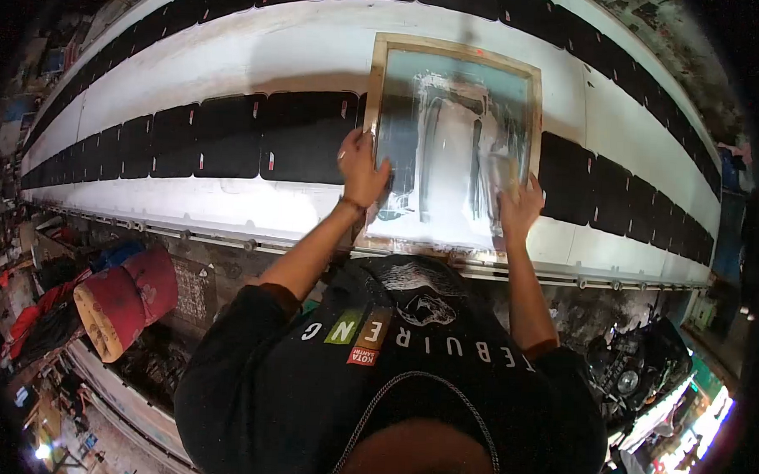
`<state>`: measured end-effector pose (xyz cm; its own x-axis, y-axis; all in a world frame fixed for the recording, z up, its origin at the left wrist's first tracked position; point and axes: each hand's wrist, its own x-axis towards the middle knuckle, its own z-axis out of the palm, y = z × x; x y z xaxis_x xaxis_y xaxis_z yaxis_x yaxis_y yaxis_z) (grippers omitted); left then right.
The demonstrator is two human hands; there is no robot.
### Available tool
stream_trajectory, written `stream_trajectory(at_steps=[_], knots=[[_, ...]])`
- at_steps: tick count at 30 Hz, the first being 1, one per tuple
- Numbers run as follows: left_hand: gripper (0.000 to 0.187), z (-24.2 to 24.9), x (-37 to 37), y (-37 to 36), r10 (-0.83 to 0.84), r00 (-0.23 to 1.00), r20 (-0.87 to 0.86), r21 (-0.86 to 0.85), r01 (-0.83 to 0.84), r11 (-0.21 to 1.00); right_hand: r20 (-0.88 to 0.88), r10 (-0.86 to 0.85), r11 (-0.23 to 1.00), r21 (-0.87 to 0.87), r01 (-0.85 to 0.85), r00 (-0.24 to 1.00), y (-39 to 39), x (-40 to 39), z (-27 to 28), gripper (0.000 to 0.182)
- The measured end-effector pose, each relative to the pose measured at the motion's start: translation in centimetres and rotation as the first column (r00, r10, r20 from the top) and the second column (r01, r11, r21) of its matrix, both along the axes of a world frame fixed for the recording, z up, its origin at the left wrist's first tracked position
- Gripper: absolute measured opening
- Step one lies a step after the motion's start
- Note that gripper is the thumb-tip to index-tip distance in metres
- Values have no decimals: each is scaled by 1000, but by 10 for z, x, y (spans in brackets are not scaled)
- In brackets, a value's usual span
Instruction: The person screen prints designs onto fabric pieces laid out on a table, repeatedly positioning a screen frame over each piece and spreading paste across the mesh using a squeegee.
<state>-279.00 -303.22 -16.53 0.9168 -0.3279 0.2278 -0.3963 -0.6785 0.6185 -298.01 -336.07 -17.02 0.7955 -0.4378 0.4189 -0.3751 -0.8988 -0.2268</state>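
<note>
A wooden-framed printing screen [458, 44] lies over the middle row of black panels, its mesh smeared with white ink around a pale central area. My left hand [366, 171] is closed on the left side of the frame, thumb over the mesh side and fingers at the outer edge. At the lower right side, my right hand [523, 207] grips the frame with its fingers around the outer edge. Just above that thumb, a blurred, brownish flat piece [502, 169], perhaps a squeegee, overlaps the mesh.
Rows of black panels [308, 136] with small red-and-white marks run along the long white table [188, 199]. A rail [175, 233] follows its near edge. Behind me to the left are red patterned cushions [148, 287]; dark machinery [634, 367] sits at right.
</note>
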Motion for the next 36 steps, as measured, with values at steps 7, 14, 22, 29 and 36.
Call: stream_trajectory(at_steps=[7,14,22,29,36], knots=[[70,36,151,-138,-499,867,10,31,498,866,-375,398,916,214,-339,837,-27,242,37,35],[43,-1,19,-67,-546,808,-222,-115,534,838,-555,326,943,136,-303,765,53,106,34,40],[54,2,-69,-1,-435,878,-201,-142,413,900,-468,448,888,332,-318,762,94,-26,54,48],[74,-15,-31,33,55,968,-247,60,-42,997,-457,529,849,295,-439,715,96,-50,51,53],[74,0,-36,25,42,887,-461,-117,-108,987,-176,367,930,75,-359,913,40,141,17,42]])
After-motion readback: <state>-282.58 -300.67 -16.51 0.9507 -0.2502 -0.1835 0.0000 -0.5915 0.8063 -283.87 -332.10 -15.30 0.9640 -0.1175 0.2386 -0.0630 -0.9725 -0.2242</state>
